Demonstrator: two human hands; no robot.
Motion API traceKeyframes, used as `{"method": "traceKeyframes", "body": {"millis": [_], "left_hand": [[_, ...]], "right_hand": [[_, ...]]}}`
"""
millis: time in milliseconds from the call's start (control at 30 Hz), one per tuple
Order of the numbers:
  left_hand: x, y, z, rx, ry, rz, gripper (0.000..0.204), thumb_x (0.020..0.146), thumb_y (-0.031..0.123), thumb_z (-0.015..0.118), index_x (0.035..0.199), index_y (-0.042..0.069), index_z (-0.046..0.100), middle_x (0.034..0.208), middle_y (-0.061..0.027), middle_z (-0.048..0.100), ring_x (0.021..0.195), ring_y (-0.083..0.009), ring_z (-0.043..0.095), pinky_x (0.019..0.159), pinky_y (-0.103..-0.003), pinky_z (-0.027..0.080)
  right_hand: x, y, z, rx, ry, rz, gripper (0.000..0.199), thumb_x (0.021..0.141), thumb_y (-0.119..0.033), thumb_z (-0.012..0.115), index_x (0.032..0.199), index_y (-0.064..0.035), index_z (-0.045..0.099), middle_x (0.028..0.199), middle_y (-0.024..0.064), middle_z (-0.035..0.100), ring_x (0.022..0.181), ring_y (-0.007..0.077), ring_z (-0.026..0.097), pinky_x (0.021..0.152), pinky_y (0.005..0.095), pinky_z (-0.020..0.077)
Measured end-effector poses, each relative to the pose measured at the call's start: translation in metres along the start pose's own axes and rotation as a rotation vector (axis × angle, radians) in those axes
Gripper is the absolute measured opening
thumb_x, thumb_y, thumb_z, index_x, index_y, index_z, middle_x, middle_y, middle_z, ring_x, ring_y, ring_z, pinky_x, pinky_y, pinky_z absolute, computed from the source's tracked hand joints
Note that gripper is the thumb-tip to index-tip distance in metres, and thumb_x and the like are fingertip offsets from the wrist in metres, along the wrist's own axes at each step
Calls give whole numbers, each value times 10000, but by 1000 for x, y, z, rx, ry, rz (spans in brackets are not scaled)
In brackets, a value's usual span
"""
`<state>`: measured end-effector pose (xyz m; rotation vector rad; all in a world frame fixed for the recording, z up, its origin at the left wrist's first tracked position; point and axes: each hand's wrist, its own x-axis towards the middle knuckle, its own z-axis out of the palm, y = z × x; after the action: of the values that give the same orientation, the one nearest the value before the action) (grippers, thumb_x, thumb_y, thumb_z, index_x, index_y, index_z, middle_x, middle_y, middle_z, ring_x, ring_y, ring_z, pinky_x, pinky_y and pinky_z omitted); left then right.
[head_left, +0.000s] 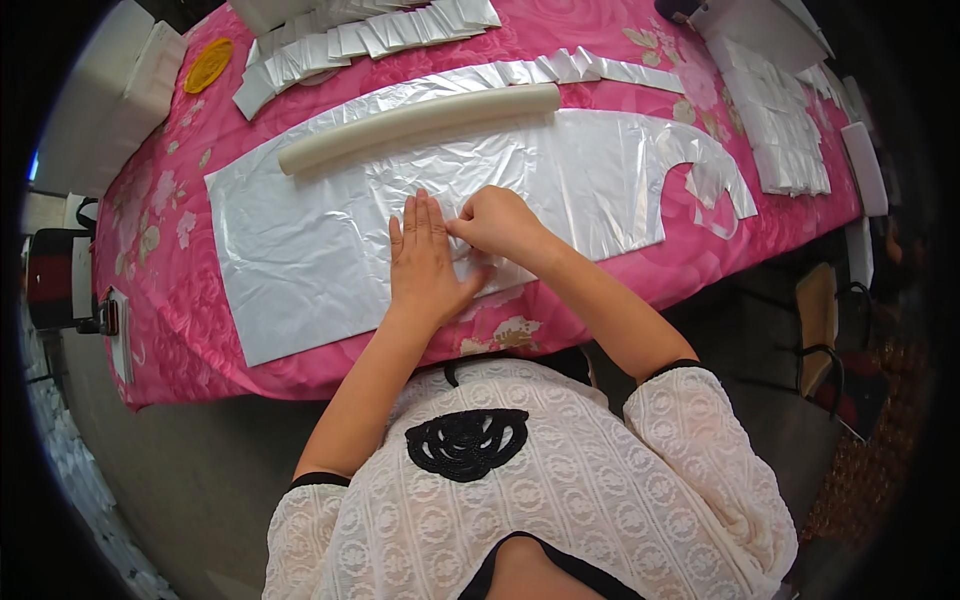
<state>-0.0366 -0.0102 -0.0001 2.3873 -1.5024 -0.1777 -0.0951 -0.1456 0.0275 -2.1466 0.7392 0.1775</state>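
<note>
A thin, shiny white plastic apron [300, 260] lies spread over the table, creased, with a curved cut-out and strap at its right end. My left hand [422, 262] rests open on it, palm down, fingers stretched away from me. Beside those fingertips, my right hand [498, 222] is closed with curled fingers low against the plastic. Whatever its fingertips pinch is hidden. Beyond both hands, a long off-white tube [420, 122] lies across the apron's far part.
A pink flowered cloth [170, 330] covers the table. Folded plastic stacks [410, 30] lie at the back, and more white stacks [785, 150] at the right. A yellow oval object [208, 66] sits far left, near a white box [120, 90]. A chair [820, 320] stands right.
</note>
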Motion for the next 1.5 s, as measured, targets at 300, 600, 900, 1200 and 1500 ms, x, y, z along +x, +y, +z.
{"method": "traceKeyframes", "body": {"millis": [300, 600, 900, 1200, 1500], "left_hand": [[-1, -3, 3, 14, -11, 6, 1077, 700, 621, 540, 1365, -86, 74, 1443, -237, 67, 1355, -332, 56, 1083, -452, -2], [-61, -29, -24, -920, 85, -219, 473, 828, 158, 582, 1211, -71, 423, 1243, -215, 457, 1141, -261, 465, 948, -374, 376], [-165, -42, -49, -1656, -139, -1145, 251, 896, 189, 509, 985, -29, 597, 933, -136, 634, 837, -185, 619, 725, -276, 503], [-126, -49, -83, -746, -175, -586, 286, 728, 96, 675, 985, -14, 613, 841, -138, 642, 734, -135, 622, 659, -285, 487], [-70, -61, -86, -572, 194, -258, 402, 692, 24, 643, 1086, 25, 566, 1131, -133, 575, 1028, -259, 553, 873, -345, 428]], "right_hand": [[-28, -6, 3, -226, 232, -58, 216, 642, -184, 650, 784, -27, 604, 722, 152, 624, 730, 298, 618, 638, 384, 486], [0, -11, 21, -449, 328, -682, 491, 767, -244, 599, 1186, -17, 483, 1233, 174, 463, 1172, 324, 404, 976, 409, 320], [-43, -55, 127, -202, -16, -638, 598, 883, -367, 429, 1345, -12, 291, 1435, 207, 171, 1350, 327, 110, 1086, 454, 79], [-26, -60, 69, -189, -192, -1029, 121, 745, -194, 607, 729, -75, 609, 1251, 148, 469, 1294, 336, 257, 1042, 562, 142], [142, 0, -119, 481, 456, -386, 149, 814, -144, 586, 887, -35, 658, 795, 86, 656, 748, 194, 607, 669, 304, 452]]}}
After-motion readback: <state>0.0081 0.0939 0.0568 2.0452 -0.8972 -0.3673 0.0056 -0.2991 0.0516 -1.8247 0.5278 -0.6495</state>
